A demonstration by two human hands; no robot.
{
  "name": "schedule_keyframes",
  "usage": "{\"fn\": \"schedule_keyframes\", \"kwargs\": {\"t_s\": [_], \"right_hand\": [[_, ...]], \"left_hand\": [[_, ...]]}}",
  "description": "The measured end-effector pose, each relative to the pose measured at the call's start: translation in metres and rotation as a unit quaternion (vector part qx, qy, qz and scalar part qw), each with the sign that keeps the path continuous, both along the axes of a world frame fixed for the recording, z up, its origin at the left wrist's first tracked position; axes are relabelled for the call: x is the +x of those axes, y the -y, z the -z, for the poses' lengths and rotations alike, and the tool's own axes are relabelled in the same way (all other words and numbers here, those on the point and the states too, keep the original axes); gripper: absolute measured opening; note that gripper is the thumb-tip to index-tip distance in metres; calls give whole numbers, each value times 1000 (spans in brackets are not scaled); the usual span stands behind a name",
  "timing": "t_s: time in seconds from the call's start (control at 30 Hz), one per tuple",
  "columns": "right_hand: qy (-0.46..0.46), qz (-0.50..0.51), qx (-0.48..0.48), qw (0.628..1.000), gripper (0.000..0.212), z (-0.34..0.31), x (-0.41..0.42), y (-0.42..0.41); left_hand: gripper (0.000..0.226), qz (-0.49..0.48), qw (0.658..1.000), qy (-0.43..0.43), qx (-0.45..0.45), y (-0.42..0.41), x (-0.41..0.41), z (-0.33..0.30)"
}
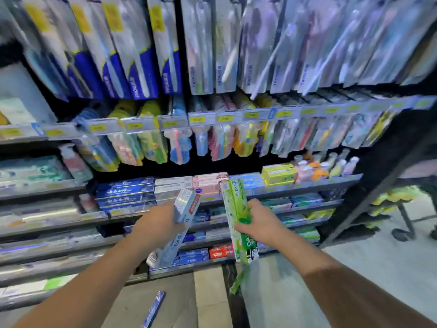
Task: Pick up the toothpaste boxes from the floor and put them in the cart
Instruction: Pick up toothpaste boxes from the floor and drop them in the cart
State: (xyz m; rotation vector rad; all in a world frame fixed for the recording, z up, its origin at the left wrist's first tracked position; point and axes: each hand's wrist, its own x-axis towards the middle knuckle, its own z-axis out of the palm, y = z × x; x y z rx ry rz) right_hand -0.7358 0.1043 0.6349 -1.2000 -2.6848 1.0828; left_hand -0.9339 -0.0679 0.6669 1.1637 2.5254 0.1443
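Note:
My left hand (157, 224) grips a pale blue toothpaste box (186, 207) held upright and tilted, in front of the shelves. My right hand (259, 221) grips a green toothpaste box (236, 204), also upright. On the floor below lie a dark blue toothpaste box (155, 308) and a green toothpaste box (238, 281), both apart from my hands. Part of a black cart frame (378, 185) with wheels shows at the right edge; its basket is out of view.
Store shelves (307, 185) stocked with toothpaste boxes fill the lower half ahead of me. Toothbrush packs (212, 55) hang above on pegs. The floor (378, 268) is pale tile with a dark strip running towards me. The picture is blurred by motion.

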Motion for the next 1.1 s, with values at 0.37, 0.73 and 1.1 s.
{"fn": "schedule_keyframes", "kwargs": {"t_s": [0.37, 0.73, 1.1], "right_hand": [[-29, 203, -13, 979, 41, -22, 231, -150], [-12, 379, -11, 925, 55, -36, 468, -256], [-46, 489, -15, 871, 49, -13, 595, -356]], "left_hand": [[40, 185, 982, -8, 24, -236, 181, -13], [35, 356, 932, -24, 55, -414, 411, -29], [41, 434, 900, -2, 46, -572, 553, -4]]}}
